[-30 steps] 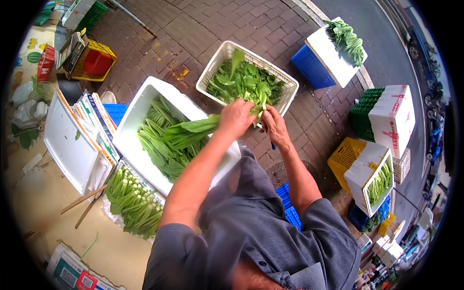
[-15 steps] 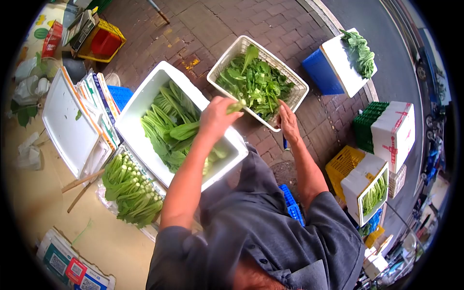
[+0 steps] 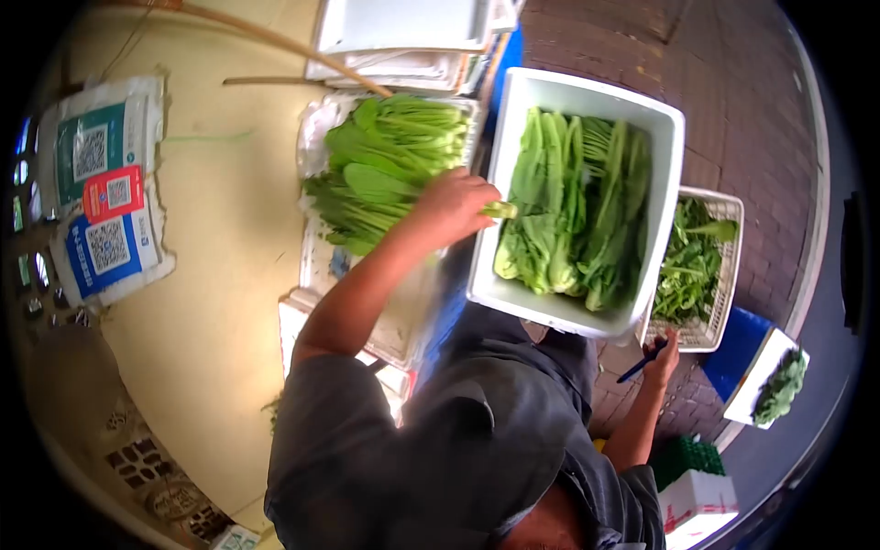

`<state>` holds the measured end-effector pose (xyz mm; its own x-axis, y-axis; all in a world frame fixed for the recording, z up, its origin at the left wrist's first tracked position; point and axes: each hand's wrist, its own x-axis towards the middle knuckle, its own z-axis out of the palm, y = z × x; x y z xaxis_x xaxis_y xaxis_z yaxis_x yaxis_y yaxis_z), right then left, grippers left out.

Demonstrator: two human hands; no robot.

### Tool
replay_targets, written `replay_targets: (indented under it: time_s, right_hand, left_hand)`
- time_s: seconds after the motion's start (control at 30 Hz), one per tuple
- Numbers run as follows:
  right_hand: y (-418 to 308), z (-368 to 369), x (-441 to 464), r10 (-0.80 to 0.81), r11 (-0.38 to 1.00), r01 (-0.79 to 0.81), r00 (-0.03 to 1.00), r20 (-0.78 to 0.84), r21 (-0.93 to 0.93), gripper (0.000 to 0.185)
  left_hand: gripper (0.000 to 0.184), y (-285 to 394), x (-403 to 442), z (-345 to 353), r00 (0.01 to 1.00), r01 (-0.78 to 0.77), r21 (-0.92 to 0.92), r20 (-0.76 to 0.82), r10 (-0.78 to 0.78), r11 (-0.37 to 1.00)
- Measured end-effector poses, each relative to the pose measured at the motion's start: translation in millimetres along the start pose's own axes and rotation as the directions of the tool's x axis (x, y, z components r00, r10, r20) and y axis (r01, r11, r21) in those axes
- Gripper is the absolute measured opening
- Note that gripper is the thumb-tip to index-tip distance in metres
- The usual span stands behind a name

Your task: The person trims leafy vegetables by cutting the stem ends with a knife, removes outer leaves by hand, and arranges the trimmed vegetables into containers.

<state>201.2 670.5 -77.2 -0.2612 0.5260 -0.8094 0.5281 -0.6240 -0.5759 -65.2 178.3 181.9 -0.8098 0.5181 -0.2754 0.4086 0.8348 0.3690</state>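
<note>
Your left hand (image 3: 456, 206) grips a broad-leaved, pale-stemmed green (image 3: 501, 210).
It has moved from above the white box (image 3: 665, 174) to the stacked greens (image 3: 399, 133); your right hand (image 3: 662, 357) clasps a blue tool (image 3: 639, 363).

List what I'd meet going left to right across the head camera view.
Teal, red and blue rectangular QR-code signs → heaped pale-stemmed green vegetables → deep white rectangular foam box → cream latticed plastic basket → dark-green leafy bunch.
</note>
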Motion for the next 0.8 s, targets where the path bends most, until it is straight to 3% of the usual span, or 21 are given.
replay_targets:
  time_s: [0.13, 0.2, 0.27, 0.33, 0.53, 0.6, 0.7, 0.73, 0.8]
  right_hand:
    - [-12.8, 49.4, -18.7, -0.105, 0.984, 0.119, 0.989, 0.106, -0.135, 0.048]
    - [-19.4, 86.2, -39.1, -0.17, 0.973, 0.2, 0.959, 0.225, -0.116, 0.041]
    - [-31.4, 130.3, -63.7, -0.154, 0.94, 0.211, 0.964, 0.216, -0.269, 0.048]
    - [-17.5, 144.4, -47.9, -0.19, 0.934, 0.28, 0.914, 0.358, -0.22, 0.047]
    - [-16.2, 214.6, -66.8, -0.129, 0.885, 0.274, 0.921, 0.368, -0.375, 0.05]
    - [-1.0, 226.0, -32.6, -0.129, 0.855, 0.281, 0.929, 0.346, -0.436, 0.055]
    - [-5.8, 263.9, -30.6, -0.209, 0.708, 0.391, 0.912, 0.354, -0.588, 0.055]
    - [-10.8, 273.0, -19.1, -0.217, 0.646, 0.407, 0.909, 0.356, -0.646, 0.054]
    - [-22.2, 288.9, 17.6, -0.37, 0.196, 0.58, 0.79, 0.488, -0.791, 0.053]
  left_hand:
    - [0.034, -107.7, -60.7, -13.0, 0.985, 0.143, 0.131, -0.115, -0.128, 0.981]
    - [0.035, -139.0, -76.3, -2.3, 0.973, 0.204, 0.157, -0.14, -0.183, 0.966]
    - [0.036, -165.2, -88.1, 24.4, 0.962, 0.261, 0.181, -0.136, -0.238, 0.948]
    - [0.039, -184.3, -94.0, 67.0, 0.957, 0.276, 0.096, -0.119, -0.264, 0.956]
    - [0.039, -195.9, -108.4, 112.2, 0.953, 0.212, -0.053, -0.208, -0.218, 0.976]
    - [0.039, -199.3, -107.1, 118.7, 0.949, 0.223, -0.056, -0.214, -0.23, 0.973]
    - [0.042, -188.6, -101.8, 105.4, 0.95, 0.267, -0.066, -0.149, -0.274, 0.962]
    - [0.051, -178.9, -100.7, 99.8, 0.944, 0.292, -0.003, -0.158, -0.289, 0.956]
    - [0.065, -159.9, -97.7, 98.5, 0.928, 0.355, 0.02, -0.129, -0.35, 0.935]
